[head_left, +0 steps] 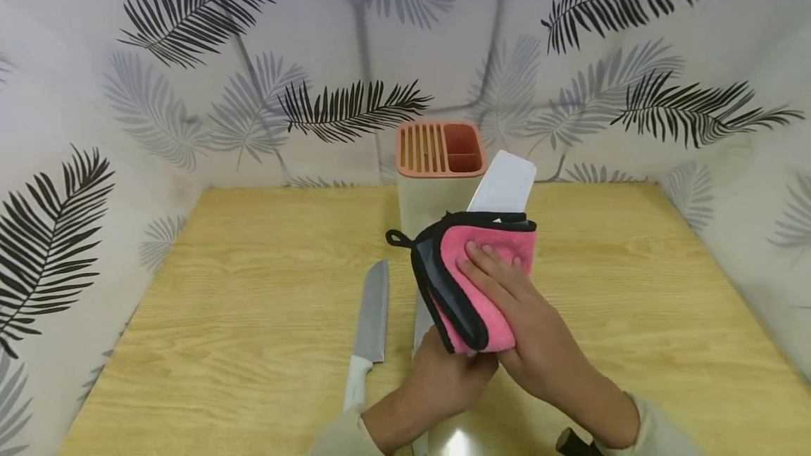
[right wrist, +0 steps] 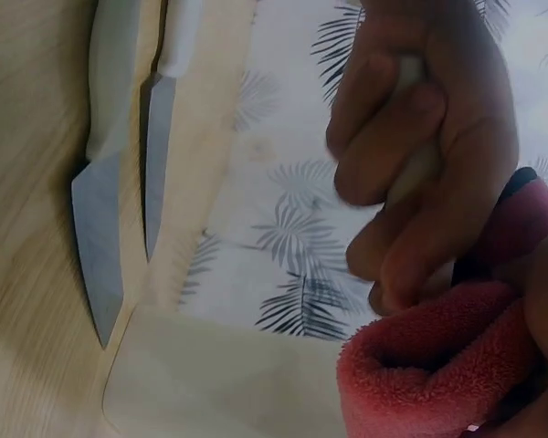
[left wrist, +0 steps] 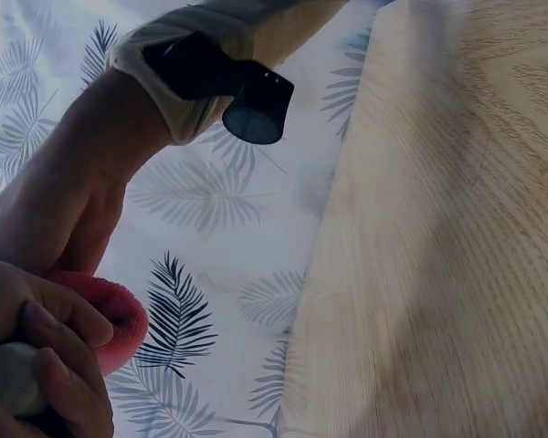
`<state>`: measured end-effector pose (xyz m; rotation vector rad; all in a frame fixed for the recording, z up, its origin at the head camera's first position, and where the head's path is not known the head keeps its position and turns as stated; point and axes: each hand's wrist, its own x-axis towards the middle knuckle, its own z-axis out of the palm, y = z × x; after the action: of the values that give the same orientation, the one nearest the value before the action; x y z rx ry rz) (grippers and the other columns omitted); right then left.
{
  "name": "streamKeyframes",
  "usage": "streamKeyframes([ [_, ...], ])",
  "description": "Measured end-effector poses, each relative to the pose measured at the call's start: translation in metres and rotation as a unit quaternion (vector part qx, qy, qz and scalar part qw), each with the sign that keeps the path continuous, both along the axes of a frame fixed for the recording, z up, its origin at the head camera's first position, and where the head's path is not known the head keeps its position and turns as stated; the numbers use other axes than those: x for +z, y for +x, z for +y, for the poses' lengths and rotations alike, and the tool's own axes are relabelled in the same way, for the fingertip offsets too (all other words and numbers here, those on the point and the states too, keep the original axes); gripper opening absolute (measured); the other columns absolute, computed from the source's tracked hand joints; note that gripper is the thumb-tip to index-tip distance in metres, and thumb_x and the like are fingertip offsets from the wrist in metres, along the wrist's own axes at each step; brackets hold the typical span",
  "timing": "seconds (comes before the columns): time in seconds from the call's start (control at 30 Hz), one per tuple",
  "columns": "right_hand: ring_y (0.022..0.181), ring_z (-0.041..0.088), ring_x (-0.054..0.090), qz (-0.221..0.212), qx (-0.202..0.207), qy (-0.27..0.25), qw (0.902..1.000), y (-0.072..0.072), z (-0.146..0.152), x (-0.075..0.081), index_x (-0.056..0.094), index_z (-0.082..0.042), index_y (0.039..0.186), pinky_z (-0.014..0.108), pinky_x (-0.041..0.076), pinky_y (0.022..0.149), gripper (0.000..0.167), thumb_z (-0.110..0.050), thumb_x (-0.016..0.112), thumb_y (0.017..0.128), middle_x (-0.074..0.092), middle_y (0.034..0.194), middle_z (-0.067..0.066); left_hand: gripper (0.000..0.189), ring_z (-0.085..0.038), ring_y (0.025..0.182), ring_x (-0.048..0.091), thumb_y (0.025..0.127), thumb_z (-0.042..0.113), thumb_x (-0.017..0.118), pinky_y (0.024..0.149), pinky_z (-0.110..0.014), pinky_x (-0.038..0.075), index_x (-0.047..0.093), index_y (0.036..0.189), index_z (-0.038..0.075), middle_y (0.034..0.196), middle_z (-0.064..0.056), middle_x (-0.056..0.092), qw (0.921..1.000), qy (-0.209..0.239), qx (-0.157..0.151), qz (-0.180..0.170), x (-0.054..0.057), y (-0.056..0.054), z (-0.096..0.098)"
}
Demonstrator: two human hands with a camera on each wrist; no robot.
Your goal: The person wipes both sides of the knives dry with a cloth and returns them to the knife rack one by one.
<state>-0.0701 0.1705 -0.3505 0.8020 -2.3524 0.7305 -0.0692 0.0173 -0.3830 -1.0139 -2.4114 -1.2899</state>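
Note:
In the head view, my left hand (head_left: pixel 443 380) is low in the middle, under a folded pink cloth (head_left: pixel 497 333) with black edging and a hanging loop. Its fingers curl round the pale handle (right wrist: pixel 413 178) of a knife, as the right wrist view shows. Out of the cloth's top comes the wide pale blade (head_left: pixel 505 181), its tip pointing up and away. My right hand (head_left: pixel 541 333) holds the cloth folded about the blade, fingers lying across its outer face. The cloth hides the middle of the blade.
A white-handled knife (head_left: pixel 371 315) lies on the wooden table (head_left: pixel 253 315), left of my hands. A second knife (right wrist: pixel 160 137) lies beside it, partly covered in the head view. Behind the blade stands a cream knife block (head_left: pixel 421 199) with a slotted orange top.

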Motion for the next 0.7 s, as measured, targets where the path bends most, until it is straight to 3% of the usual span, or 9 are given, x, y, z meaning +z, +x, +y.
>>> streamKeyframes([
  [0.1,0.15,0.012,0.035,-0.006,-0.014,-0.014,0.9998,-0.009,0.005,0.004,0.048,-0.011,0.148,0.024,0.014,0.127,0.071,0.006,0.062,0.081,0.048,0.154,0.01,0.016,0.001,0.061,0.046,0.081,0.004,0.063,0.056,-0.01,0.041,0.061,0.097,0.003,0.071,-0.002,0.061,0.9981,0.01,-0.014,-0.059,0.0,0.0,-0.001],
  [0.23,0.15,0.01,0.034,-0.019,-0.032,-0.042,0.9984,-0.02,0.014,0.01,0.048,-0.01,0.148,0.023,0.014,0.127,0.074,0.016,0.057,0.08,0.047,0.154,0.011,0.011,0.005,0.058,0.039,0.082,0.009,0.061,0.05,-0.008,0.035,0.057,0.09,0.003,0.068,0.003,0.052,0.9908,-0.007,-0.014,-0.135,0.003,0.002,-0.002],
  [0.43,0.149,0.002,0.03,-0.056,-0.044,-0.09,0.9934,-0.035,0.028,0.02,0.047,-0.011,0.148,0.013,0.015,0.123,0.093,0.028,0.047,0.064,0.045,0.156,0.01,0.013,0.005,0.054,0.039,0.081,0.009,0.063,0.047,-0.01,0.034,0.052,0.087,0.007,0.067,0.01,0.045,0.9883,-0.02,-0.013,-0.151,0.008,0.007,-0.004],
  [0.53,0.146,-0.004,0.032,-0.069,-0.056,-0.113,0.9896,-0.042,0.036,0.022,0.047,-0.012,0.148,0.01,0.018,0.12,0.09,0.027,0.045,0.067,0.047,0.155,0.009,0.015,0.004,0.056,0.037,0.081,0.009,0.064,0.049,-0.011,0.034,0.049,0.085,0.01,0.068,0.012,0.042,0.986,-0.023,-0.016,-0.164,0.008,0.01,-0.006],
  [0.57,0.137,-0.005,0.045,-0.08,-0.063,-0.126,0.9868,-0.044,0.04,0.022,0.047,-0.014,0.149,0.008,0.03,0.114,0.086,0.025,0.045,0.072,0.053,0.15,0.005,0.016,0.004,0.057,0.037,0.08,0.01,0.064,0.049,-0.011,0.034,0.049,0.084,0.01,0.068,0.012,0.041,0.9855,-0.024,-0.016,-0.167,0.009,0.01,-0.006],
  [0.63,0.105,-0.005,0.066,-0.102,-0.075,-0.173,0.9767,-0.046,0.047,0.021,0.062,-0.006,0.132,0.011,0.049,0.092,0.057,0.019,0.046,0.083,0.071,0.12,0.002,0.017,0.004,0.057,0.036,0.08,0.011,0.065,0.05,-0.011,0.033,0.048,0.083,0.012,0.067,0.013,0.041,0.9854,-0.03,-0.016,-0.167,0.008,0.011,-0.007],
  [0.7,0.066,0.0,0.069,-0.129,-0.079,-0.252,0.9558,-0.049,0.056,0.023,0.07,0.002,0.104,0.015,0.055,0.061,0.026,0.008,0.045,0.095,0.075,0.084,-0.002,0.017,0.005,0.056,0.036,0.08,0.013,0.066,0.049,-0.01,0.033,0.048,0.082,0.012,0.066,0.014,0.041,0.9846,-0.038,-0.021,-0.169,0.008,0.011,-0.008],
])
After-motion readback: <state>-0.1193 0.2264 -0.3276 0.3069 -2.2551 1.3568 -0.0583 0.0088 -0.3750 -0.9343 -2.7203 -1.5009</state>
